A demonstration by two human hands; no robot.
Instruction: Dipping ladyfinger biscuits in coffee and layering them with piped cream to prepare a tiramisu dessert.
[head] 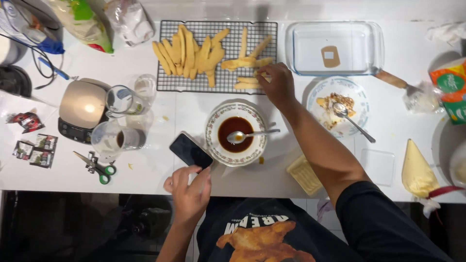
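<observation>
Pinching a pale yellow finger biscuit (264,76) at the black wire cooling rack's (165,82) lower right corner, the right hand (276,85) is closing its fingers on it. Left hand (190,194) is gripping the lower end of a black smartphone (190,151) just beside the floral-rimmed bowl of dark liquid (235,133), where a metal spoon (250,134) is resting. Small dark sachets (34,145) are lying at the white counter's (145,170) left edge; an orange-and-green carton (450,87) is standing far right.
</observation>
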